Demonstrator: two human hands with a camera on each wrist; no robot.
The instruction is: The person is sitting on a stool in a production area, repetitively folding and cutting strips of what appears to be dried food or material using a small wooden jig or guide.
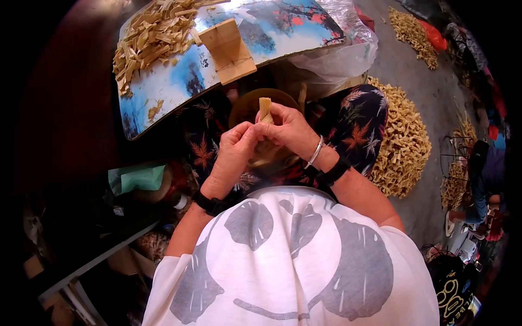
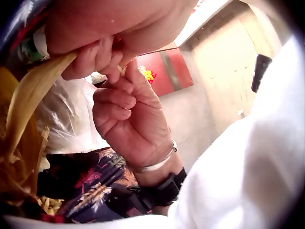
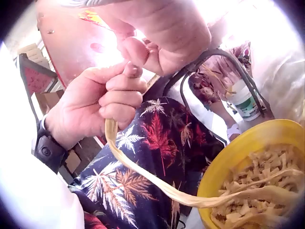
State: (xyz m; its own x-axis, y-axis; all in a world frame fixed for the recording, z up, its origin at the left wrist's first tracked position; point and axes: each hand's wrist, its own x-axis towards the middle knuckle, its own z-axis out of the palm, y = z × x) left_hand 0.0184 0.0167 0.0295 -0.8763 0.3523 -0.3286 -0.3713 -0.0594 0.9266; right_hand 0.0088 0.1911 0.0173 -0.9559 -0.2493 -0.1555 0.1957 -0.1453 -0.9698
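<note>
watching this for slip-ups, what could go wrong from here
The long strip trails from the left hand into the yellow bucket, so it might catch on the strips in there and tear if pulled hard. The short roll at the fingertips of the right hand could loosen if the grip slackens. The wooden stand sits right at the near edge of the table; a bump might tip it off.

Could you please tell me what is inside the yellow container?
The yellow container holds short, pale pieces, with long strips lying across them; what lies beneath, down to its bottom, is covered.
</note>
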